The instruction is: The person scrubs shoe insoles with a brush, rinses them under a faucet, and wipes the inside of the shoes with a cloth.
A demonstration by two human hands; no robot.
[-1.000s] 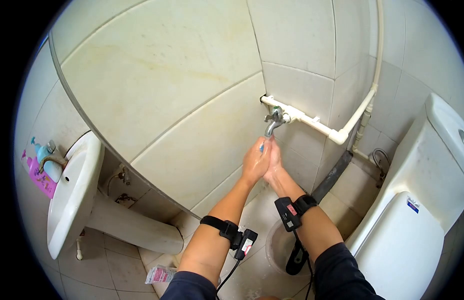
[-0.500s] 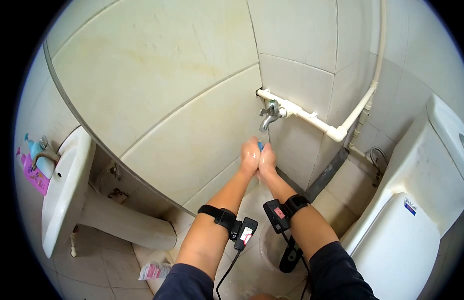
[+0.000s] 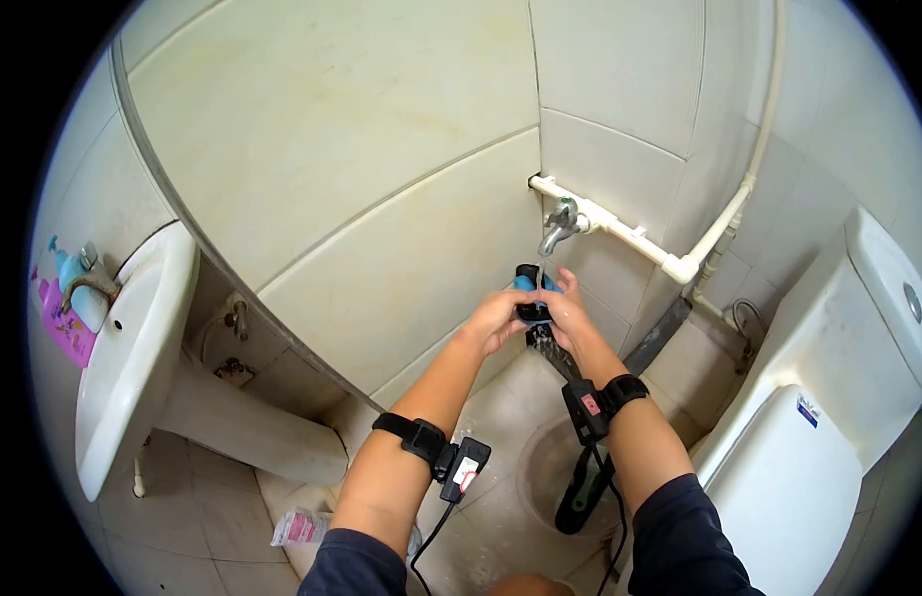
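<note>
Water runs from a metal tap [image 3: 557, 228] onto a black and blue item [image 3: 533, 312], whose exact kind I cannot make out. My left hand [image 3: 496, 320] grips it from the left, fingers bent around its edge. On the other side my right hand [image 3: 568, 306] grips it too, with some fingers raised beside the stream. Water splashes off below the hands. Beneath my right forearm, a long black object [image 3: 577, 502] with a green mark lies in a translucent basin [image 3: 528, 475] on the floor.
A white washbasin [image 3: 108, 397] stands left, with blue and pink bottles [image 3: 69, 323] on its rim. To the right is a toilet [image 3: 788, 487]. A white pipe [image 3: 630, 236] runs along the wall. A pink-and-white packet [image 3: 300, 526] lies on the floor. Cabled devices are strapped to both forearms.
My hands were pressed together below the tap with a bit of blue between them. They are now apart, with the black and blue item showing under a visible stream. The view has shifted slightly.
</note>
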